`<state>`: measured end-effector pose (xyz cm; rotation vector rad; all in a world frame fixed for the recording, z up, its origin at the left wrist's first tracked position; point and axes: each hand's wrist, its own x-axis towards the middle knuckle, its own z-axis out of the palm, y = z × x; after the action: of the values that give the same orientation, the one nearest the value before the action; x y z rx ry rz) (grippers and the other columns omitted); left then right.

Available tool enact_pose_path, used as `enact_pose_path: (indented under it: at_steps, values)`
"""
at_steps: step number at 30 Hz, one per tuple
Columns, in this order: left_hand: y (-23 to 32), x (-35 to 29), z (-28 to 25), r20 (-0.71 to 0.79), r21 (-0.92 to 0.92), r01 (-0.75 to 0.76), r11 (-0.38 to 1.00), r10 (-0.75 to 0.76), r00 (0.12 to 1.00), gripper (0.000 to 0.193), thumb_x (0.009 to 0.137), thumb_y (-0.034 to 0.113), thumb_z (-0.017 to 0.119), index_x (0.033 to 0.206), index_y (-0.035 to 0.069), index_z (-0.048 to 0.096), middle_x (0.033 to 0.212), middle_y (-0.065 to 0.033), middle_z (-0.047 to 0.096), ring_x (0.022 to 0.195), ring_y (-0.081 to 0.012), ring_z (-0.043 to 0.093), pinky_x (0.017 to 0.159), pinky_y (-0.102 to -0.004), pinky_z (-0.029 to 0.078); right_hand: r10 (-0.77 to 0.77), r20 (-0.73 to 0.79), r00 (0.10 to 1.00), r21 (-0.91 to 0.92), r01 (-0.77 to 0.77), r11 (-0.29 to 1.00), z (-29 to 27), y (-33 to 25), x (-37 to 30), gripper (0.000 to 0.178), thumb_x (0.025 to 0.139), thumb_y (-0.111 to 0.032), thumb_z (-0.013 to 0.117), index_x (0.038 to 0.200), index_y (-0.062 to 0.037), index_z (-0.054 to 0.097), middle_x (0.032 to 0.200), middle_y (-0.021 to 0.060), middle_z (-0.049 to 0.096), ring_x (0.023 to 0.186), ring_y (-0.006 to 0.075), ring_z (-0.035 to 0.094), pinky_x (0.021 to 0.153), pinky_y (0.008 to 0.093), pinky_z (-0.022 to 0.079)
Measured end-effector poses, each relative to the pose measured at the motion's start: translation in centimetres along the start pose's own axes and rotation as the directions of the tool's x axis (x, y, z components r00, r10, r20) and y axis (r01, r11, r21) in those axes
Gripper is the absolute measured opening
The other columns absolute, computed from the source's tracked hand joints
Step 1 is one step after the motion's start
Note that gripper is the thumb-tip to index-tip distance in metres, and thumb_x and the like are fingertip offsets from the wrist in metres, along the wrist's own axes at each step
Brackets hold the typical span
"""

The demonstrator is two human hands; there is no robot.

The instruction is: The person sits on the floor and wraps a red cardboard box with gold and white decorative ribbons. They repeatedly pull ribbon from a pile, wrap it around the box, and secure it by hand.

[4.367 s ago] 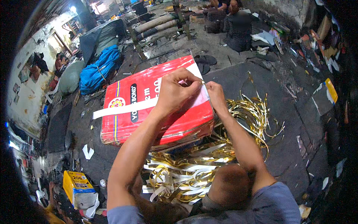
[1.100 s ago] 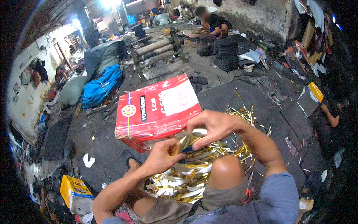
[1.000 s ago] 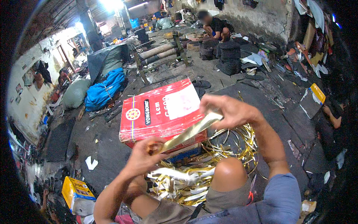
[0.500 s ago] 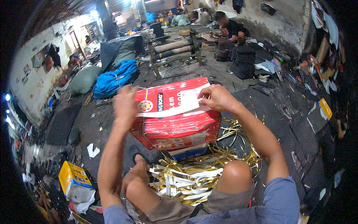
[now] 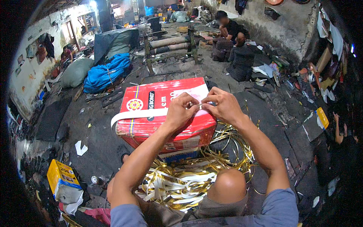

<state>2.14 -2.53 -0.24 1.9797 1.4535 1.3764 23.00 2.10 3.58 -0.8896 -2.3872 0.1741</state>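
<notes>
A red box [image 5: 196,130] with glossy, taped-looking sides stands in front of my knees. Across its top lies a white strip [image 5: 141,113], whose left end curls out past the box edge. My left hand [image 5: 182,110] pinches the strip near the right side of the box. Fingertip to fingertip with it, my right hand [image 5: 224,108] is closed in a pinch at the strip's right end. The fingers cover that end, so its exact edge is hidden. Below the box, between my legs, lies a tangled heap of gold and white strips [image 5: 177,185].
A yellow carton [image 5: 65,176] sits on the floor at the left. Farther off are a blue bundle [image 5: 107,73], a low wooden frame with rolls [image 5: 170,45] and stacked dark pieces [image 5: 241,62]. A person [image 5: 231,30] crouches beside the stacks.
My left hand has moved right, from the box's left edge to beside my right hand. The strip's left end now hangs loose and curled. The view has shifted slightly.
</notes>
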Motion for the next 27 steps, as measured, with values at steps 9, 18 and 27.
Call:
enact_pose_path:
  at_steps: [9, 18, 27]
  values:
    - [-0.2, -0.4, -0.6, 0.027, -0.015, -0.002, 1.0, 0.002, 1.0, 0.016, 0.084, 0.015, 0.078, 0.094, 0.002, 0.079, 0.09, -0.0125, 0.071, 0.081, -0.0233, 0.066, 0.075, -0.0368, 0.054, -0.07, 0.132, 0.989, -0.083, 0.082, 0.993, -0.8, -0.4, 0.1, 0.024, 0.092, -0.031, 0.073, 0.105, -0.0129, 0.082, 0.11, 0.0095, 0.067, 0.096, 0.0321, 0.072, 0.085, 0.0454, 0.058]
    - [-1.4, 0.0, 0.1, -0.062, -0.012, -0.053, 0.999, 0.052, 0.997, 0.014, 0.087, 0.015, 0.077, 0.089, 0.001, 0.078, 0.088, -0.0133, 0.071, 0.081, -0.0237, 0.066, 0.074, -0.0384, 0.052, -0.022, -0.047, 0.999, 0.156, 0.029, 0.987, 1.1, 1.0, 0.5, 0.023, 0.084, -0.029, 0.082, 0.096, -0.0094, 0.084, 0.095, 0.0124, 0.065, 0.089, 0.0304, 0.067, 0.081, 0.0421, 0.055]
    - [-0.9, 1.2, -0.1, 0.034, 0.164, -0.066, 0.984, 0.061, 0.998, 0.017, 0.083, 0.019, 0.077, 0.087, 0.002, 0.079, 0.085, -0.0151, 0.075, 0.075, -0.027, 0.073, 0.072, -0.0401, 0.057, 0.439, 0.058, 0.897, 0.678, -0.358, 0.642, 5.0, 1.9, 0.5, 0.01, 0.083, -0.005, 0.078, 0.088, -0.007, 0.07, 0.067, -0.0093, 0.05, 0.061, 0.002, 0.043, 0.053, 0.0234, 0.034]
